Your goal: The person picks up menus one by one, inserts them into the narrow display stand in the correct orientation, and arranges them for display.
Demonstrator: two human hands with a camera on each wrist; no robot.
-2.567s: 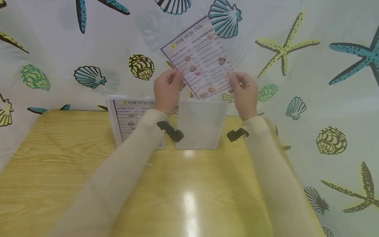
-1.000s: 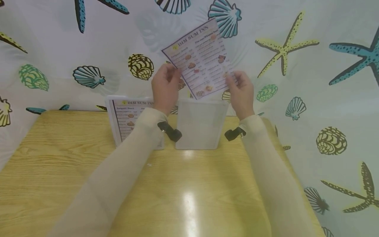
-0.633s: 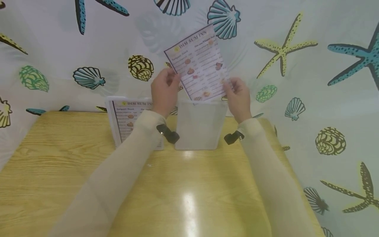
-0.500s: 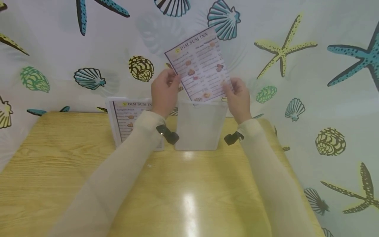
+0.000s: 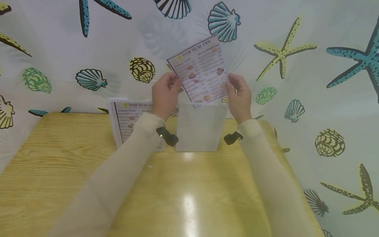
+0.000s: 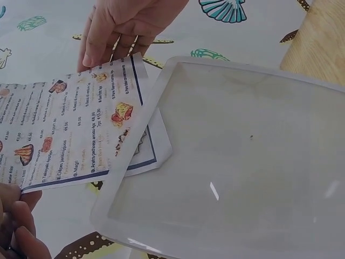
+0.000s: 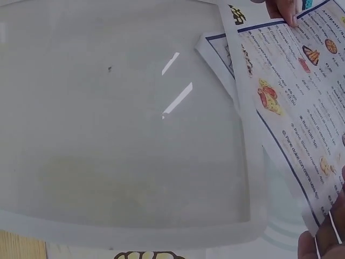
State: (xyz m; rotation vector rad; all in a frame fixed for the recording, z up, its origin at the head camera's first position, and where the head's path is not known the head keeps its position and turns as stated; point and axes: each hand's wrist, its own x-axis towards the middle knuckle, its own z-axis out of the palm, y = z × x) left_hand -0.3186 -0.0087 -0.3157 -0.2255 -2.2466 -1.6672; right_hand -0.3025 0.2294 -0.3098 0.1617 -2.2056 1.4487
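A printed paper menu (image 5: 201,70) is tilted in the air above a clear menu holder (image 5: 199,128). Its lower corner shows through the holder's top edge; whether it lies inside or behind, I cannot tell. My left hand (image 5: 165,93) pinches the menu's left edge between thumb and fingers, and its fingertips appear at the lower left of the left wrist view. My right hand (image 5: 239,95) is at the right edge, thumb and fingers apart. In the left wrist view, that right hand (image 6: 126,24) touches the paper's edge, with some fingertips hidden behind it.
Another holder with a menu (image 5: 125,121) stands to the left, partly behind my left forearm. Both holders are on a wooden table (image 5: 183,191). Behind it hangs a white cloth (image 5: 189,29) patterned with shells and starfish. A tiny white scrap (image 5: 149,166) lies on the table.
The menu has come down toward the holder, so its lower corner now overlaps the top edge. My right thumb and fingers have spread at the paper's edge. The holders have stayed put.
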